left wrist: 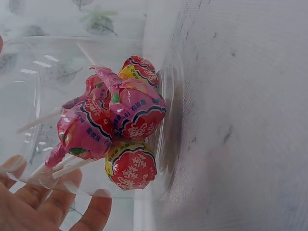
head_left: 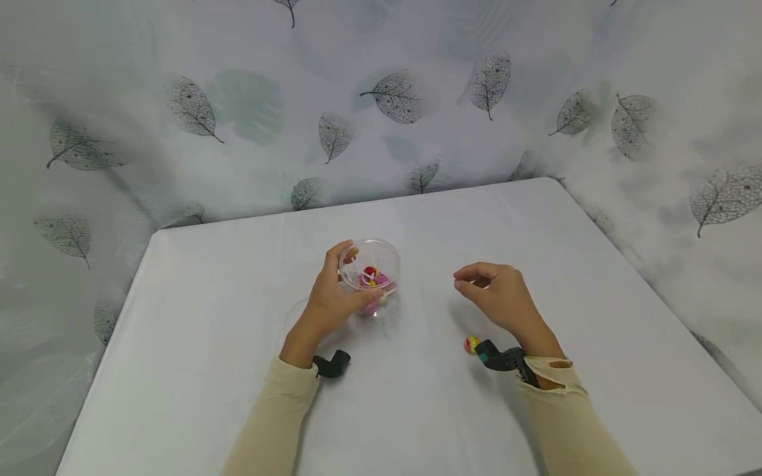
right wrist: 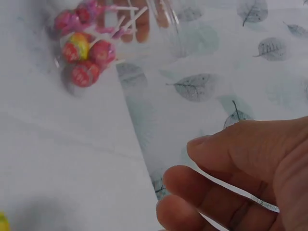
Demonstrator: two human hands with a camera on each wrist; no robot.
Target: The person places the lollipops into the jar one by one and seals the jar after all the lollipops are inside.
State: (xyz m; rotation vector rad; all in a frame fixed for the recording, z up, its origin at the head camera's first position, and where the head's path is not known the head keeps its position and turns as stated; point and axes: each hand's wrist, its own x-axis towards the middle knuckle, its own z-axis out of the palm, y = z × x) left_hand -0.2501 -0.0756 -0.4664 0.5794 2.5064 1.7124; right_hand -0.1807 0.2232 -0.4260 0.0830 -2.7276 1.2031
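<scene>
My left hand (head_left: 333, 294) grips a clear plastic jar (head_left: 389, 261) round its side, with the thumb across the front. Inside lie several lollipops (left wrist: 132, 108) in pink, red and yellow wrappers, their white sticks pointing towards the mouth of the jar. The jar stands on the white table, its open top facing up. To the right of it, my right hand (head_left: 497, 294) hovers over the table with fingers loosely bent and a gap between thumb and forefinger (right wrist: 192, 185); nothing is held there. One loose lollipop (head_left: 471, 344) with a yellow and red wrapper lies beside the right wrist.
A faint clear round edge (head_left: 290, 316) shows on the table just left of my left hand. The white table (head_left: 196, 330) meets a leaf-patterned curtain (head_left: 250, 158) at the back and sides. Black camera mounts sit on both wrists.
</scene>
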